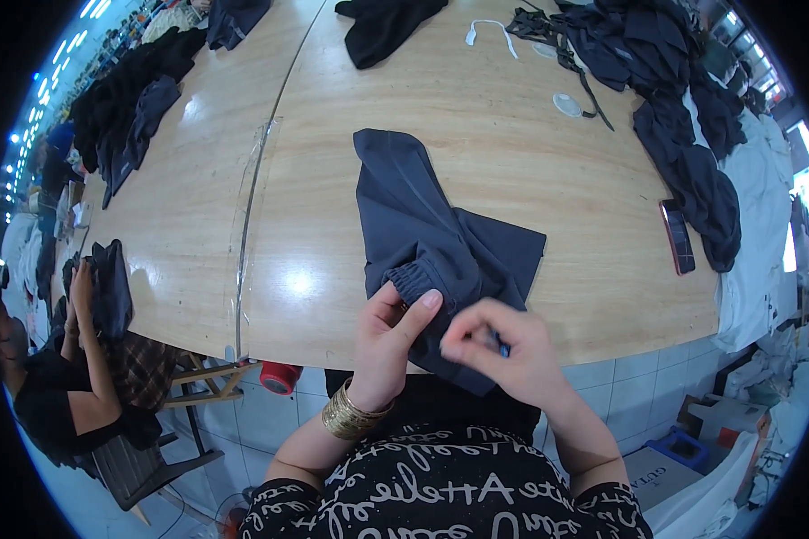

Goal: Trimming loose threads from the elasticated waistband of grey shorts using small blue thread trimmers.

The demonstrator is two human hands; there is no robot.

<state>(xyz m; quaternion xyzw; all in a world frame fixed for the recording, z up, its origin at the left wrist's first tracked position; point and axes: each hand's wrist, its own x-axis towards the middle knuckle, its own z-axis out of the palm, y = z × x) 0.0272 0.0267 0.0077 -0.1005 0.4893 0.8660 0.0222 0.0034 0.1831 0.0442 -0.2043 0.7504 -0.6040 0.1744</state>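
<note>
Dark navy shorts point(404, 198) with a gathered elastic waistband lie spread at the table's near edge, the fabric hanging a little over it. My left hand point(388, 337) pinches the waistband between thumb and fingers. Close to its right, my right hand point(517, 355) is curled, slightly smeared by motion, just above the fabric. A small blue and dark item point(502, 345) shows within its fingers; its kind cannot be made out.
Dark garments heap along the far right, with black straps point(587, 85) and a white cord point(492, 25) nearby. A phone point(677, 237) lies at the right edge. Another black garment point(388, 25) sits at the back. A taped seam point(259, 171) crosses the table. At left, a seated person point(54, 395) handles dark cloth.
</note>
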